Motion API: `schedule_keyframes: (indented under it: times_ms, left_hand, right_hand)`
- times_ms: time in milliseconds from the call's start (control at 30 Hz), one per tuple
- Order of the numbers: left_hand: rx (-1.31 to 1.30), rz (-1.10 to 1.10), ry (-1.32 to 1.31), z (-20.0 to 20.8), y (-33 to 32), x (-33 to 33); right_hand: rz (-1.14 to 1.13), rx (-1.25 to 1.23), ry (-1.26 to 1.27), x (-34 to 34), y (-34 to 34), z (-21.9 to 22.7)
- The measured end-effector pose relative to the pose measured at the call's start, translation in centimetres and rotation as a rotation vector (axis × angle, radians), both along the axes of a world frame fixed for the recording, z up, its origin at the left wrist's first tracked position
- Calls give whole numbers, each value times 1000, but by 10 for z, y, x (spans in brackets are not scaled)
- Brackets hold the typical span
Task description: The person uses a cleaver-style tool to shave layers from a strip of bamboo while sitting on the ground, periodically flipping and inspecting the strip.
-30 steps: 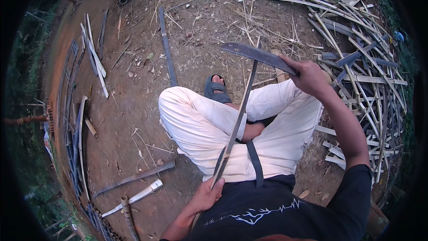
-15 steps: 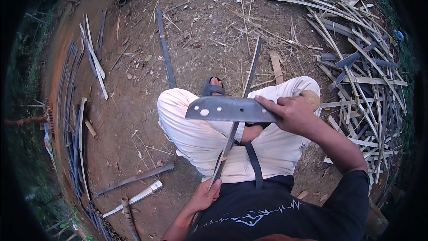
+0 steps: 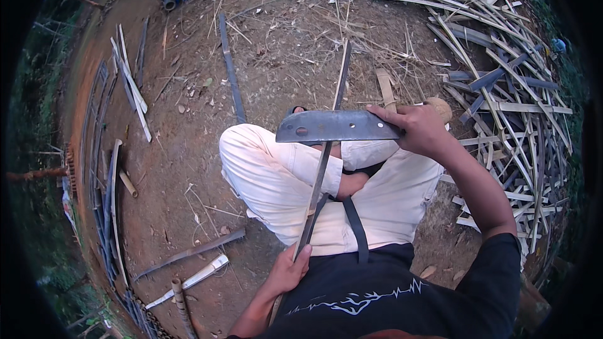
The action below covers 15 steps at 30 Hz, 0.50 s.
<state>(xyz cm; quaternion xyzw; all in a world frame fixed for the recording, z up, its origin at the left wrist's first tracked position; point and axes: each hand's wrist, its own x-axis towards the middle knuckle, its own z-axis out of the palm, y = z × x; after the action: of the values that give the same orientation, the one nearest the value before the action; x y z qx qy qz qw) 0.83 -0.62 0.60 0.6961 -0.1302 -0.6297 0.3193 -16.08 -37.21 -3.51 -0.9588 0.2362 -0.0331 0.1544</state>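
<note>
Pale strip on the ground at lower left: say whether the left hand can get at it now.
Probably not: the left hand is closed around the long thin strip and would likely need freeing before taking the pale strip.

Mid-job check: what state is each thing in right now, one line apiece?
Long strip: slanted, partly hidden
Broad knife: crossing over the long strip, contact unclear
Left hand: closed around the long strip's lower part
Right hand: closed around the broad knife's handle
Dark strip ahead: lying on the ground, untouched
Strip pile: loose, tangled
White trousers: worn, legs crossed
</note>
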Motion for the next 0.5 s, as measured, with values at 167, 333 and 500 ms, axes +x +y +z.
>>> schedule_keyframes:
  times_ms: [167,333,500]
  left_hand:
    - [4,30,35,-1,0,1]
    - [29,-68,-74,4,10,1]
    - [39,-67,-12,-14,30,-4]
  right_hand:
    - [14,-72,58,3,-5,-3]
    - [-180,-71,80,-6,-38,-20]
    - [14,-53,110,1,-11,-19]
